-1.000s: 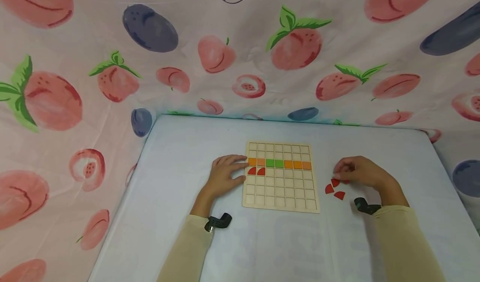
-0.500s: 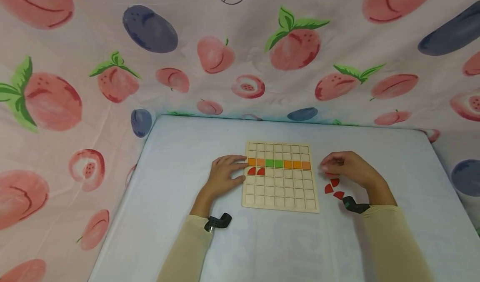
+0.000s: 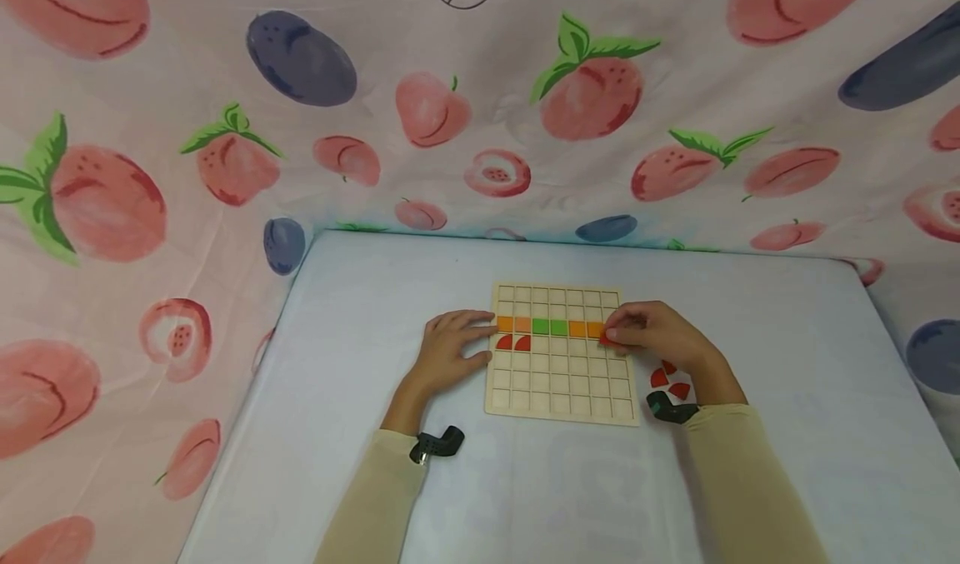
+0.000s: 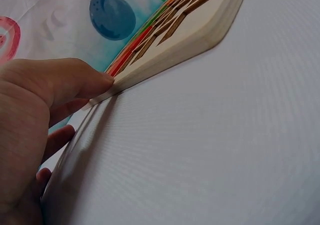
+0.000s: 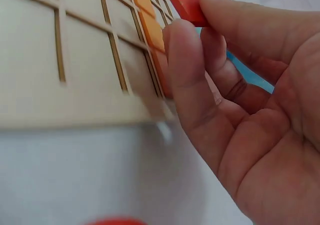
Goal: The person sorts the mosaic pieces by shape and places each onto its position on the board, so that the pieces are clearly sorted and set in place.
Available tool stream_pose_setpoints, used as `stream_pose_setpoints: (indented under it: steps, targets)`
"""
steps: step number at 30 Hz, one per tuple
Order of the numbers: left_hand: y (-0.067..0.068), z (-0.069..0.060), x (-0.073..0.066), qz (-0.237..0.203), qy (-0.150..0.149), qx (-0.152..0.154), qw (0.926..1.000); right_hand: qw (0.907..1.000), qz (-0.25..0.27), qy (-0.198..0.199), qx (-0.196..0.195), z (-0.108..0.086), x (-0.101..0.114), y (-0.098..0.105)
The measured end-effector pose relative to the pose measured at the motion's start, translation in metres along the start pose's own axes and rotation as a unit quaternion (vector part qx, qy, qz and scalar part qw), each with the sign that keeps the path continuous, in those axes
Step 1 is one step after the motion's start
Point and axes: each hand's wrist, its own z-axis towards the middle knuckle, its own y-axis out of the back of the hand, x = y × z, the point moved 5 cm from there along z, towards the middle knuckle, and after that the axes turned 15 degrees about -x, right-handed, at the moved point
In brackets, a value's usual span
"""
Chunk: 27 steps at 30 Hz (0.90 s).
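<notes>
A square wooden grid board (image 3: 558, 416) lies on the table. One row holds orange and green square tiles (image 3: 549, 327). Below them, two red quarter-circle tiles (image 3: 522, 343) sit in the leftmost cells. My left hand (image 3: 447, 349) rests at the board's left edge, its thumb and fingertips touching the rim. Over the board's right side, my right hand (image 3: 666, 339) pinches a red tile (image 5: 186, 5) between thumb and finger. That hand hides the right end of the tile row in the head view.
Several loose red quarter-circle tiles (image 3: 678, 391) lie right of the board, below my right wrist. A black wrist camera (image 3: 670, 408) sits close beside them. Behind the white table (image 3: 390, 272) hangs a fruit-patterned cloth (image 3: 450, 47).
My right hand has moved left from the loose red tiles to the board, carrying one red tile. The left hand has stayed at the board's edge.
</notes>
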Motion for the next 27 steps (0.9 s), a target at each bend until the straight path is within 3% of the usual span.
stream_pose_setpoints:
  steps: [15, 21, 27]
  targets:
    - [0.000, 0.000, 0.000, 0.001, 0.002, 0.001, 1.0000, 0.9993, 0.006, 0.034, 0.016, 0.008, 0.019, -0.034]
    - [0.000, 0.000, 0.000, -0.001, 0.004, 0.003, 1.0000, 0.9966, -0.016, 0.079, -0.015, 0.013, 0.028, -0.046]
    - [-0.001, 0.001, 0.002, 0.000, 0.004, 0.003, 1.0000, 0.9942, -0.022, 0.097, -0.041, 0.016, 0.038, -0.058]
